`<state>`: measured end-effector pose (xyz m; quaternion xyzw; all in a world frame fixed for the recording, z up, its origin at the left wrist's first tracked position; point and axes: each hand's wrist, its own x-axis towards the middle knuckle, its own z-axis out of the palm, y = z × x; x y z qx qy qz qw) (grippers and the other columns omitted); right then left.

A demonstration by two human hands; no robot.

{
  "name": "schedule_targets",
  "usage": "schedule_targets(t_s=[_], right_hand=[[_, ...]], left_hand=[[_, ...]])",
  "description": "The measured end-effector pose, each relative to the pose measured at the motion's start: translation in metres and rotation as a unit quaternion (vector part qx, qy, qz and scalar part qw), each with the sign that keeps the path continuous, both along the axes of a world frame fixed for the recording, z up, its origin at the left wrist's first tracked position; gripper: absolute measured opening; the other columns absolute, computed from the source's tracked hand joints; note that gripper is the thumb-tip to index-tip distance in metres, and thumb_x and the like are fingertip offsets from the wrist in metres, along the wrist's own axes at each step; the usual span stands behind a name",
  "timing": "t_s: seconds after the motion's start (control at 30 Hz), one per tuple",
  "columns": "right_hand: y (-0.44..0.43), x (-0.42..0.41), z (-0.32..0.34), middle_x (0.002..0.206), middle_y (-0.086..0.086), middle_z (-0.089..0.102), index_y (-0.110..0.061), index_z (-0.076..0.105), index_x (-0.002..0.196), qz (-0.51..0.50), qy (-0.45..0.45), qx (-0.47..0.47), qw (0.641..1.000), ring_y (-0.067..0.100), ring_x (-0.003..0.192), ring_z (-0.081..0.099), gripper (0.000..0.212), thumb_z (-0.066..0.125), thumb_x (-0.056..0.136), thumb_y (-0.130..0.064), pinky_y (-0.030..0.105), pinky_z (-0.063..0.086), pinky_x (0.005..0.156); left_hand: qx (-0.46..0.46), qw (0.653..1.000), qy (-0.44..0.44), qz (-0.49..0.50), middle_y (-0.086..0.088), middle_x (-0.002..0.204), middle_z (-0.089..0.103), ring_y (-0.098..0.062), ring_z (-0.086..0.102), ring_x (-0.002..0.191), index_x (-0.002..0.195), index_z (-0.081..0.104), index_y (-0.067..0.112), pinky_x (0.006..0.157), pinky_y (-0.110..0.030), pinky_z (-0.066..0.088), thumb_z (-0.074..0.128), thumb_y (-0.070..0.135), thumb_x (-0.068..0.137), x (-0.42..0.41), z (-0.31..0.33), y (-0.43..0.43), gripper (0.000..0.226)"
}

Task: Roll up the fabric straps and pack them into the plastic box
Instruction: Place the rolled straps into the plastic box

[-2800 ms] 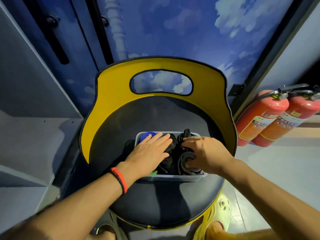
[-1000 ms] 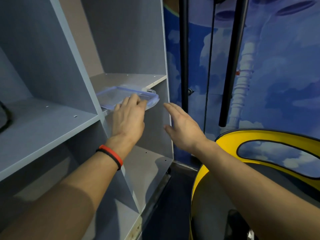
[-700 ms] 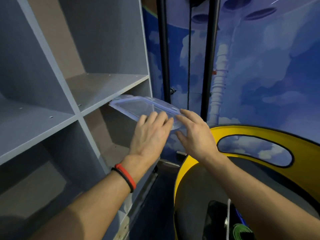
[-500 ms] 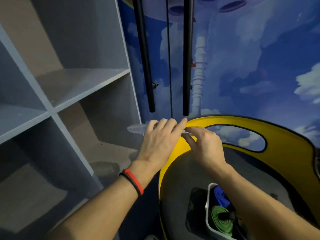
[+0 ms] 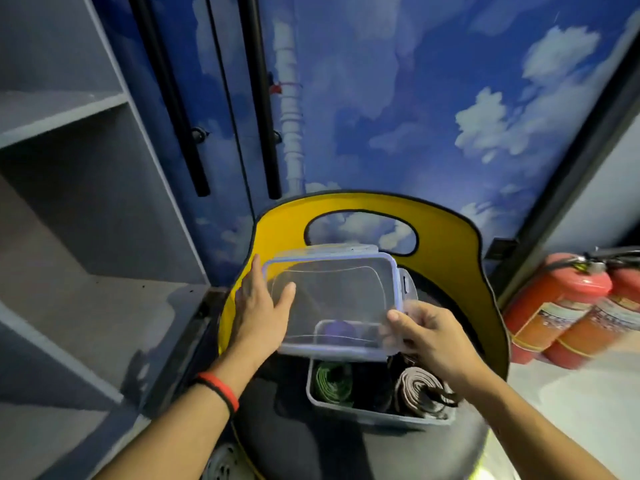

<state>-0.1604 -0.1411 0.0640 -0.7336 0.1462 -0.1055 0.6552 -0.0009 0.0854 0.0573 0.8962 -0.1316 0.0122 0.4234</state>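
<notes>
Off the shelf (image 5: 62, 116) now, the lid (image 5: 332, 299) hovers above the box (image 5: 377, 415) of rolled straps (image 5: 332, 381) on the chair (image 5: 450, 230) — probably light, stiff and slick. The left hand (image 5: 263, 306) grips its left edge; the right hand (image 5: 429, 337) pinches the near corner.

I find no text, brand, number or sign that I can read in this view. The two extinguishers (image 5: 557, 292) at far right each carry a pale label (image 5: 554, 323) with dark print, but the print is too blurred and small to make out.
</notes>
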Motion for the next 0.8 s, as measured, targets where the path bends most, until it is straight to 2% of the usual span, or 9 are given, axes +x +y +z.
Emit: schedule_targets(t_s=[0.13,0.23,0.27,0.33,0.5,0.57,0.67,0.73,0.8], right_hand=[[-0.014,-0.029,-0.01,0.087,0.018,0.075,0.004,0.068,0.092,-0.023,0.065,0.077,0.995,0.022,0.071,0.067,0.032,0.058,0.102,-0.025,0.027,0.054,0.066],[-0.028,-0.046,-0.019,0.09,0.016,0.075,0.002,0.069,0.103,-0.058,0.113,0.107,0.986,0.019,0.068,0.066,0.031,0.06,0.1,-0.027,0.027,0.044,0.062],[-0.033,-0.051,-0.022,0.09,0.016,0.074,0.004,0.068,0.106,-0.063,0.125,0.113,0.984,0.019,0.068,0.064,0.033,0.061,0.099,-0.027,0.028,0.042,0.062],[-0.042,-0.06,-0.025,0.089,0.016,0.073,0.006,0.063,0.109,-0.067,0.143,0.113,0.981,0.021,0.07,0.063,0.033,0.062,0.098,-0.026,0.033,0.041,0.068],[-0.053,-0.073,-0.036,0.078,0.01,0.07,-0.002,0.06,0.109,-0.143,0.192,0.065,0.969,0.023,0.064,0.065,0.02,0.061,0.091,-0.011,0.037,0.05,0.064],[-0.053,-0.073,-0.046,0.077,0.014,0.066,-0.002,0.059,0.109,-0.167,0.218,0.021,0.961,0.026,0.067,0.064,0.024,0.06,0.095,-0.022,0.043,0.056,0.069],[-0.049,-0.069,-0.061,0.074,0.016,0.062,-0.003,0.056,0.107,-0.183,0.252,-0.02,0.95,0.025,0.067,0.062,0.048,0.057,0.099,-0.05,0.041,0.057,0.066],[-0.046,-0.063,-0.069,0.073,0.02,0.06,0.0,0.053,0.105,-0.182,0.257,-0.03,0.949,0.025,0.066,0.06,0.059,0.056,0.096,-0.058,0.042,0.058,0.064],[-0.044,-0.057,-0.074,0.084,0.026,0.059,0.0,0.054,0.105,-0.187,0.262,-0.051,0.945,0.027,0.07,0.058,0.062,0.058,0.094,-0.062,0.041,0.056,0.06]], left_hand=[[-0.06,0.98,0.185,0.041,-0.003,0.154,0.046,-0.028,0.046,0.139,0.155,0.035,0.021,0.113,-0.046,0.039,0.05,0.045,0.104,-0.008,-0.014,-0.014,0.059],[-0.102,0.959,0.262,0.024,0.001,0.108,0.066,-0.018,0.063,0.101,0.114,0.066,0.021,0.089,-0.035,0.05,0.06,0.022,0.102,-0.018,-0.021,-0.015,0.013],[-0.113,0.956,0.272,0.009,0.003,0.103,0.068,-0.016,0.064,0.096,0.109,0.068,0.022,0.087,-0.034,0.051,0.063,0.015,0.1,-0.02,-0.023,-0.015,0.013],[-0.121,0.954,0.272,-0.023,0.005,0.111,0.069,-0.014,0.065,0.104,0.123,0.068,0.022,0.091,-0.035,0.053,0.068,0.009,0.095,-0.024,-0.026,-0.017,0.031],[-0.127,0.957,0.251,-0.066,0.013,0.115,0.065,0.002,0.061,0.1,0.131,0.064,0.028,0.073,-0.018,0.048,0.071,0.006,0.091,-0.037,-0.034,-0.031,0.046],[-0.135,0.957,0.249,-0.065,0.009,0.122,0.066,-0.003,0.064,0.103,0.132,0.064,0.028,0.075,-0.02,0.05,0.07,0.004,0.091,-0.042,-0.038,-0.037,0.047],[-0.153,0.956,0.246,-0.047,0.004,0.126,0.067,-0.013,0.065,0.111,0.137,0.062,0.026,0.085,-0.027,0.056,0.066,0.0,0.092,-0.043,-0.044,-0.042,0.052],[-0.158,0.957,0.242,-0.026,0.003,0.131,0.066,-0.017,0.063,0.118,0.138,0.062,0.028,0.099,-0.04,0.055,0.063,-0.001,0.092,-0.04,-0.046,-0.042,0.054],[-0.151,0.958,0.244,-0.005,0.004,0.134,0.064,-0.019,0.062,0.119,0.138,0.062,0.028,0.103,-0.043,0.053,0.061,-0.003,0.093,-0.037,-0.048,-0.04,0.055]])
